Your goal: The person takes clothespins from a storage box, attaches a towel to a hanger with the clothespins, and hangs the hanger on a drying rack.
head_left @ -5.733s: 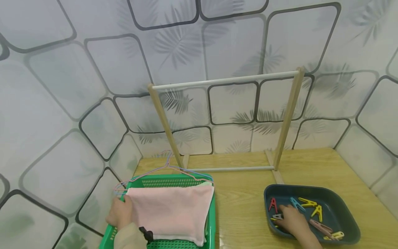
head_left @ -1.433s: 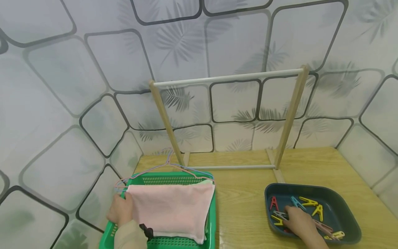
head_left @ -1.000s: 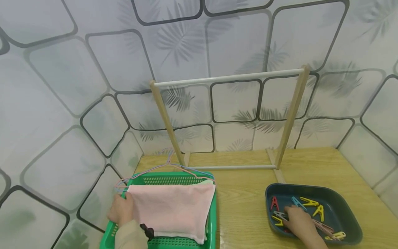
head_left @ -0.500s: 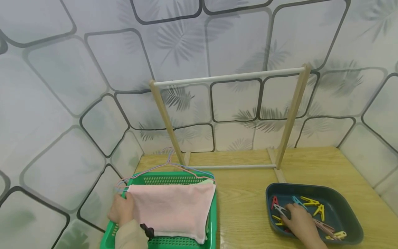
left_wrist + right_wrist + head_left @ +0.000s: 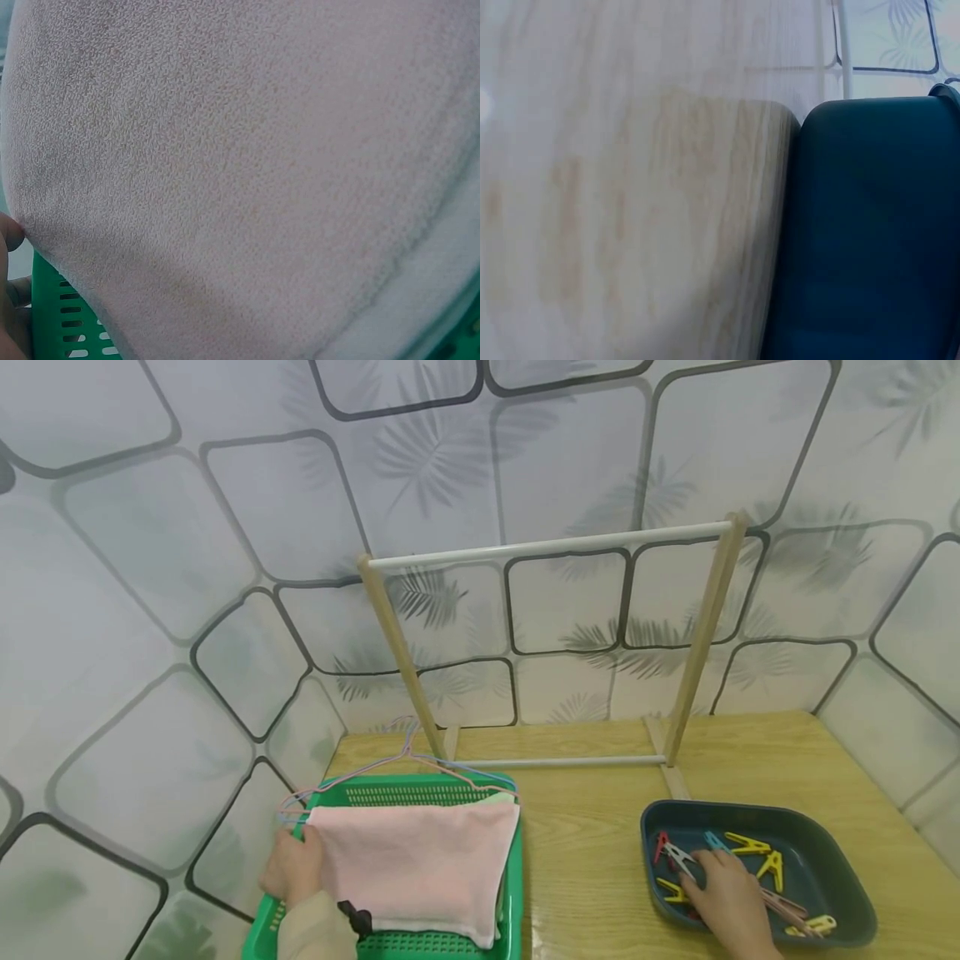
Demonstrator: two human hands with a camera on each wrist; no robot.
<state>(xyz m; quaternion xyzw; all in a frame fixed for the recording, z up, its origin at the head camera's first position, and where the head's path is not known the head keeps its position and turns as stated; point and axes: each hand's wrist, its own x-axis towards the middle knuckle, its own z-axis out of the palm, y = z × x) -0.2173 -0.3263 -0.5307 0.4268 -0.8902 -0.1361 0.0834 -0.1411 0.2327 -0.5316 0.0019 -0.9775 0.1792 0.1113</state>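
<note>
My left hand (image 5: 295,864) stays at the left side of a pink towel (image 5: 416,868), its thumb and fingers gripping the edge; the left wrist view has the thumb right at the creased towel edge. Pink and blue hangers (image 5: 408,753) stick out beyond the towel, which lies over a green basket (image 5: 512,893). Inside a dark blue tub (image 5: 832,877), my right hand (image 5: 726,897) pinches a grey clothespin (image 5: 679,857), whose far end points up and left near a red clothespin (image 5: 661,845). The fingertips are partly hidden behind the back of the hand.
Yellow clothespins (image 5: 772,868), a blue clothespin (image 5: 716,842) and a pink clothespin (image 5: 783,906) lie about the tub. Behind stands a wooden rack (image 5: 703,639) with a white top bar (image 5: 551,547). Patterned wall covering (image 5: 187,543) encloses the wooden table (image 5: 581,860).
My right hand has taken hold of the grey clothespin and shifted slightly right, turning the clothespin's far end up toward the red one. My left hand has kept its place at the towel.
</note>
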